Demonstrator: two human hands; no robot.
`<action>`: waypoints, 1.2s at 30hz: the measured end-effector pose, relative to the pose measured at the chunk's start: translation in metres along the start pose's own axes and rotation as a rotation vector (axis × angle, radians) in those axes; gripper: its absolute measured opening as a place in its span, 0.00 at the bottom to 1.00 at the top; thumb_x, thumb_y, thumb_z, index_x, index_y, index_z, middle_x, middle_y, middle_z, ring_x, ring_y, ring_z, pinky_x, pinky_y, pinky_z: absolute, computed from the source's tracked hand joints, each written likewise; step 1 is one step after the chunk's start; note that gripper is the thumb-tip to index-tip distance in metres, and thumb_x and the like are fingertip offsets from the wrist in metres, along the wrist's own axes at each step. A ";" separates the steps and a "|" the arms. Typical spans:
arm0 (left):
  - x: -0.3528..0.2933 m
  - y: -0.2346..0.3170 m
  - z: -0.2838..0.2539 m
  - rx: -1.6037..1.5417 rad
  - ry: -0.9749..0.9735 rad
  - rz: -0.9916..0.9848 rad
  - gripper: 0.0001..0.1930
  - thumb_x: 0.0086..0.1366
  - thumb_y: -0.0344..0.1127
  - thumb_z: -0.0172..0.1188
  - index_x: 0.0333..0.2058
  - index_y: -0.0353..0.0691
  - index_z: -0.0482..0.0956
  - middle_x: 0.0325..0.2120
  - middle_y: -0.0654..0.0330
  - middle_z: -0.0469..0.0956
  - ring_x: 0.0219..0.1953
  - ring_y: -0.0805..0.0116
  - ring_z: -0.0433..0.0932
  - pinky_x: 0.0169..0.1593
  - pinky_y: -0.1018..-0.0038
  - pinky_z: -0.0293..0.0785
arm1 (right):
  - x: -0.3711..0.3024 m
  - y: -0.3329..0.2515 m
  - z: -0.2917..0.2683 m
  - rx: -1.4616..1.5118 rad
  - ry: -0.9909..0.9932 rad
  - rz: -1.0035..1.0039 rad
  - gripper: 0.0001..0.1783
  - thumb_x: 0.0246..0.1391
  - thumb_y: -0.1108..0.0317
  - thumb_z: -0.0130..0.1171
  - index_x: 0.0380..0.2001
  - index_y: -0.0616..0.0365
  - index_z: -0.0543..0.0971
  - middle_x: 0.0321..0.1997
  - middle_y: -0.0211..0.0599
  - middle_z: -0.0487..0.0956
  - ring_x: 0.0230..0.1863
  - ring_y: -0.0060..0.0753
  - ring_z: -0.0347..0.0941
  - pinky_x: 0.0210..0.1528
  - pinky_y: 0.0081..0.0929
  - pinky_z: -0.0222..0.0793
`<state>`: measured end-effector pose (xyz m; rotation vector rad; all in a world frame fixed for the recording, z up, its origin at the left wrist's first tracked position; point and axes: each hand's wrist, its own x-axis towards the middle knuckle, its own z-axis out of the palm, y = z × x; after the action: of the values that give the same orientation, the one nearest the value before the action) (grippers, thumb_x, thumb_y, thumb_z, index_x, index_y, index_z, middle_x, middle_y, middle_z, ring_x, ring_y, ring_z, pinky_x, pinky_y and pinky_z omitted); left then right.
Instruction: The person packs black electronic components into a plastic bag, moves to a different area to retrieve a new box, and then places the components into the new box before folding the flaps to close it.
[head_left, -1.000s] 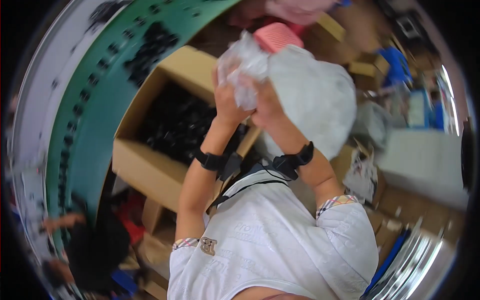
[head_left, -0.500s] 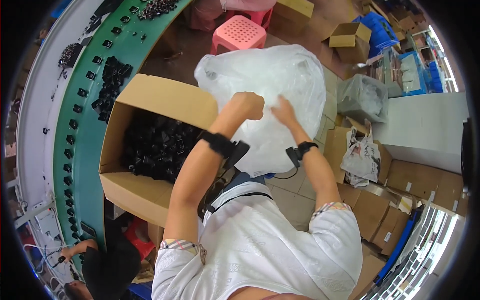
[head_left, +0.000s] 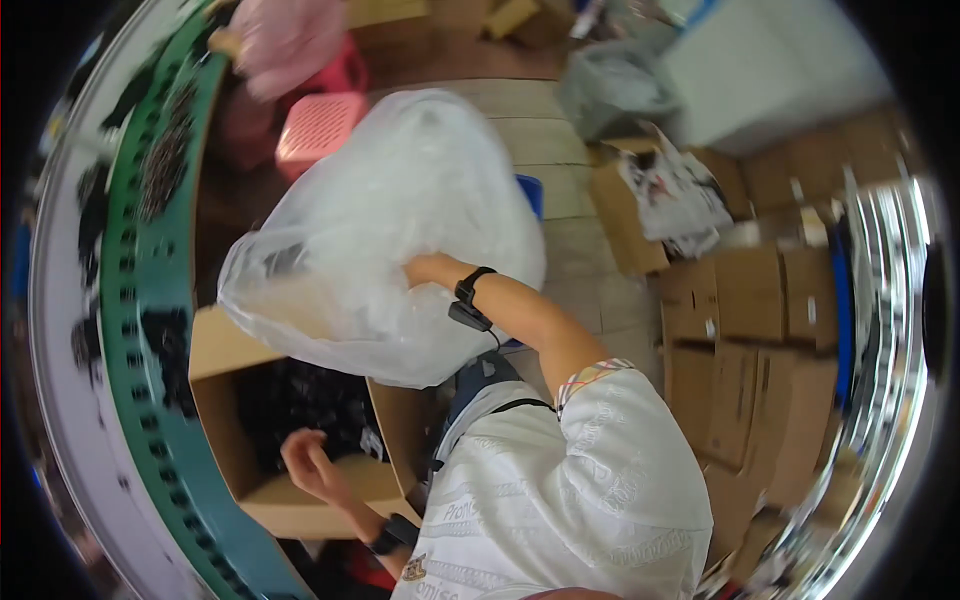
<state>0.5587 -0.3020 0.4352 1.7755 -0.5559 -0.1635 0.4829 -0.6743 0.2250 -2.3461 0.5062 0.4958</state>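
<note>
A big translucent white plastic bag [head_left: 440, 160] bulges in front of me, its left side spread over the far edge of a cardboard box. My right hand [head_left: 436, 270] is closed on the bag's plastic near its middle, the fingertips partly lost in the folds. Below the bag, the open cardboard box [head_left: 215, 440] holds a heap of small black plastic parts [head_left: 300, 405]. My left hand [head_left: 315, 465] hovers over the near side of this box, fingers loosely bent and somewhat apart, with nothing visible in them. Both wrists wear black straps with a small device.
Along the left runs a green conveyor belt [head_left: 160, 250] with a row of small black parts. A pink stool [head_left: 318, 130] stands beyond the bag, near a person in pink [head_left: 290, 45]. Cardboard boxes [head_left: 740, 370] are stacked to the right. A blue rim [head_left: 530, 195] shows beside the bag.
My left hand has moved from the bag back to above the box. My right hand now grips the bag, which has shifted left over the box's far edge. The view has turned.
</note>
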 end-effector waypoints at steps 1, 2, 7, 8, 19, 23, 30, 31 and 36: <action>-0.019 -0.006 -0.004 -0.009 -0.031 -0.012 0.08 0.63 0.21 0.48 0.40 0.33 0.74 0.33 0.57 0.76 0.33 0.71 0.74 0.40 0.78 0.71 | -0.010 -0.052 -0.041 -0.080 -0.248 0.266 0.20 0.49 0.73 0.54 0.48 0.52 0.80 0.54 0.43 0.77 0.58 0.47 0.71 0.57 0.46 0.67; -0.032 -0.010 0.004 -0.077 -0.089 -0.047 0.07 0.63 0.22 0.50 0.40 0.33 0.74 0.32 0.58 0.76 0.32 0.73 0.74 0.40 0.78 0.71 | -0.024 -0.039 -0.045 -0.058 -0.195 0.318 0.20 0.49 0.73 0.54 0.48 0.52 0.80 0.54 0.43 0.77 0.58 0.47 0.71 0.57 0.46 0.67; -0.076 -0.004 0.047 -0.091 -0.552 0.045 0.10 0.60 0.20 0.51 0.41 0.33 0.75 0.29 0.59 0.79 0.32 0.73 0.77 0.40 0.77 0.73 | -0.115 -0.019 -0.038 0.191 0.658 0.077 0.19 0.46 0.79 0.50 0.41 0.57 0.82 0.49 0.46 0.80 0.50 0.51 0.75 0.52 0.40 0.71; -0.083 0.004 0.056 -0.071 -0.712 0.133 0.12 0.59 0.19 0.51 0.41 0.33 0.75 0.29 0.58 0.79 0.32 0.72 0.78 0.40 0.77 0.73 | -0.133 -0.022 -0.038 0.179 0.669 0.078 0.19 0.46 0.79 0.50 0.41 0.57 0.82 0.49 0.46 0.80 0.50 0.51 0.75 0.52 0.40 0.71; -0.161 0.021 0.117 -0.157 -1.103 -0.051 0.09 0.64 0.22 0.51 0.42 0.33 0.74 0.29 0.60 0.78 0.34 0.73 0.78 0.42 0.77 0.74 | -0.301 -0.026 0.021 1.000 1.195 -0.009 0.09 0.47 0.83 0.42 0.21 0.65 0.73 0.29 0.38 0.81 0.34 0.28 0.77 0.37 0.27 0.70; -0.188 -0.008 0.178 -0.179 -1.280 -0.282 0.08 0.66 0.28 0.55 0.41 0.32 0.75 0.31 0.60 0.79 0.34 0.74 0.78 0.40 0.77 0.74 | -0.349 0.019 0.056 0.846 1.157 0.111 0.11 0.47 0.82 0.41 0.20 0.64 0.74 0.25 0.39 0.80 0.28 0.33 0.76 0.34 0.29 0.69; -0.244 -0.148 0.304 0.372 -1.552 -0.214 0.11 0.64 0.37 0.54 0.38 0.35 0.79 0.33 0.58 0.81 0.34 0.68 0.81 0.38 0.73 0.76 | -0.432 0.239 0.213 0.809 0.938 0.615 0.10 0.51 0.69 0.52 0.22 0.54 0.82 0.27 0.41 0.82 0.33 0.40 0.79 0.37 0.35 0.71; -0.261 -0.149 0.334 0.387 -1.583 -0.213 0.11 0.64 0.37 0.54 0.38 0.35 0.79 0.33 0.58 0.81 0.34 0.68 0.81 0.38 0.73 0.76 | -0.463 0.276 0.251 0.753 0.856 0.756 0.10 0.50 0.62 0.55 0.25 0.54 0.83 0.30 0.42 0.82 0.37 0.43 0.79 0.40 0.38 0.71; -0.285 -0.204 0.337 0.642 -1.492 -0.262 0.15 0.62 0.40 0.55 0.41 0.38 0.81 0.39 0.49 0.81 0.42 0.53 0.79 0.45 0.61 0.74 | -0.613 0.416 0.376 1.092 0.678 1.145 0.14 0.49 0.62 0.57 0.18 0.58 0.81 0.21 0.39 0.82 0.22 0.36 0.78 0.25 0.33 0.73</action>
<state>0.2347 -0.4327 0.0967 2.0842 -1.5178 -1.7290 -0.3182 -0.5702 0.0306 -0.9259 1.8713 -0.1632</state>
